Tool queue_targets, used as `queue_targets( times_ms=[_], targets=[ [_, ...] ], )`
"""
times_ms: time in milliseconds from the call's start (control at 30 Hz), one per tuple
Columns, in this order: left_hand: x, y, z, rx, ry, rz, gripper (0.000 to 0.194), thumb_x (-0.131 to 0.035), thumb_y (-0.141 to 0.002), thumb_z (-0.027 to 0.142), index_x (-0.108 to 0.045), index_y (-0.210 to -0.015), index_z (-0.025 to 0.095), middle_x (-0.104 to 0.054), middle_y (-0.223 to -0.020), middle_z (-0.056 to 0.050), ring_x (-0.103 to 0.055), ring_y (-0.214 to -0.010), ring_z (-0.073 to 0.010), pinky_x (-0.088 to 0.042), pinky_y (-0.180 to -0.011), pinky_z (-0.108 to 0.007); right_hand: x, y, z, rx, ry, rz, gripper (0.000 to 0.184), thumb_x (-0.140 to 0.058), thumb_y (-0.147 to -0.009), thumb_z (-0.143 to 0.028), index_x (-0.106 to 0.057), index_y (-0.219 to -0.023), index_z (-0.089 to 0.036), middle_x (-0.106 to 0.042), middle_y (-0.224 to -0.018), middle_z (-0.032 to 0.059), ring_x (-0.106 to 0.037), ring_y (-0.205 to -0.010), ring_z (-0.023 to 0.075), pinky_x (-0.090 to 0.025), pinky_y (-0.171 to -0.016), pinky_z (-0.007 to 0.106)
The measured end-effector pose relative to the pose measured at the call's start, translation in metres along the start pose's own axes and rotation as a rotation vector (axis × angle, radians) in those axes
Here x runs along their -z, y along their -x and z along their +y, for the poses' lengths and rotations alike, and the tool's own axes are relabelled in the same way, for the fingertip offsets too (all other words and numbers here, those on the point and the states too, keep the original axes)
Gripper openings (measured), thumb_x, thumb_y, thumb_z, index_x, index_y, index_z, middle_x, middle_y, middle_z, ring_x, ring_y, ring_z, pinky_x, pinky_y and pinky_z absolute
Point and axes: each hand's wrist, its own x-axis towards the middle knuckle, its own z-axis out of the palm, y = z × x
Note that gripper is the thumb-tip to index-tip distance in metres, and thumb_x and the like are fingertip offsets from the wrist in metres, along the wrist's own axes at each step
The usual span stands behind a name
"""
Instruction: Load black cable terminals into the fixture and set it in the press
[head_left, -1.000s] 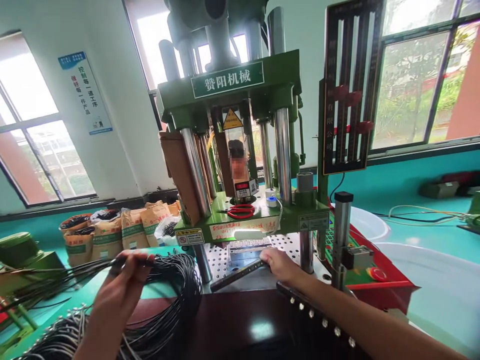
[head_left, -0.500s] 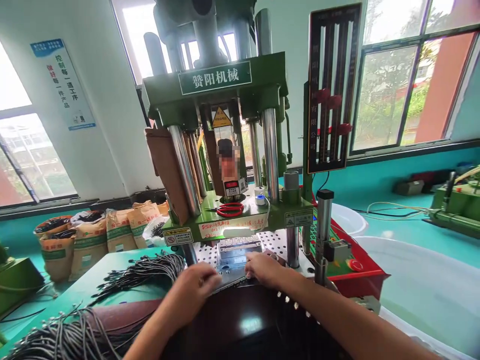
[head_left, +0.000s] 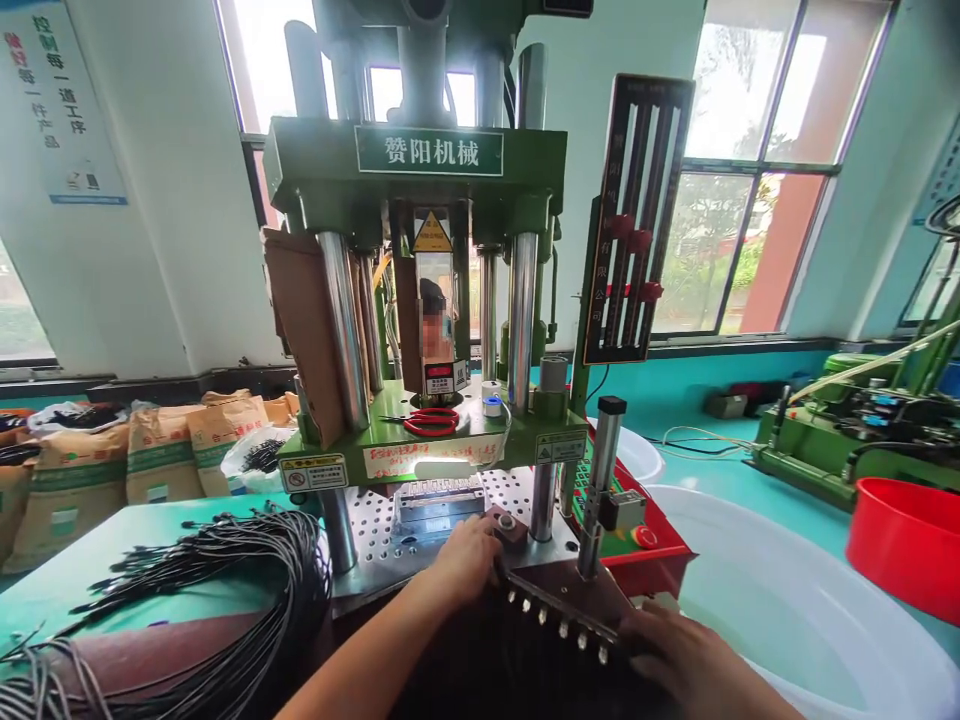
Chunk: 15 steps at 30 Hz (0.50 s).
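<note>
Behind, a green press is noted; at its front right, a pegged bar is gripped by the left hand's closed fingers; right-hand grip cannot be told; bar positioning is judged underway; steady support is called for.

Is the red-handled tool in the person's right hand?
No: the red-handled tool lies on the green press, and the right hand is at the dark bar.
</note>
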Motion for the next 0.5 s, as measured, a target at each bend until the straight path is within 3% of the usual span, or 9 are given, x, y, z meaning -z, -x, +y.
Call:
queue_targets(
  times_ms=[133,300,400,500],
  targets=[
    [0.017,0.032,-0.012,0.121,0.216,0.153,0.011,-0.062,-0.069,0.021,-0.063,-0.080,0.020,-0.056,-0.103,-0.006,-0.051,-0.102,-0.0248,-0.039,-0.090,-0.038,0.007,-0.027,-0.019,0.071,-0.107,0.122,0.028,-0.046,-0.081,-0.035,-0.067,-0.098,-0.028,-0.067,-0.106,0.0098,-0.062,-0.097,0.0279,-0.047,-0.084,0.039],
    [0.041,0.073,-0.052,0.383,0.578,0.318,0.033,-0.046,-0.083,0.048,-0.052,-0.098,0.019,-0.057,-0.070,0.000,-0.060,-0.063,-0.0160,-0.047,-0.057,-0.027,-0.013,-0.089,-0.070,0.161,-0.349,0.309,0.025,-0.044,-0.084,-0.030,-0.065,-0.095,-0.023,-0.067,-0.101,0.0077,-0.060,-0.099,0.0247,-0.045,-0.090,0.037],
    [0.045,0.069,-0.077,0.507,0.683,0.470,0.038,-0.047,-0.080,0.053,-0.050,-0.096,0.018,-0.055,-0.065,0.002,-0.058,-0.057,-0.0139,-0.042,-0.050,-0.024,-0.035,-0.137,-0.097,0.148,-0.383,0.336,0.026,-0.041,-0.087,-0.024,-0.066,-0.093,-0.020,-0.068,-0.094,0.0074,-0.064,-0.086,0.0214,-0.051,-0.078,0.035],
    [0.045,0.048,-0.096,0.591,0.706,0.618,0.033,-0.051,-0.080,0.049,-0.052,-0.094,0.019,-0.055,-0.063,0.002,-0.056,-0.055,-0.0134,-0.038,-0.048,-0.023,-0.050,-0.184,-0.110,0.137,-0.347,0.367,0.022,-0.044,-0.092,-0.025,-0.064,-0.098,-0.017,-0.067,-0.096,0.0065,-0.064,-0.080,0.0177,-0.053,-0.072,0.035]
  ],
)
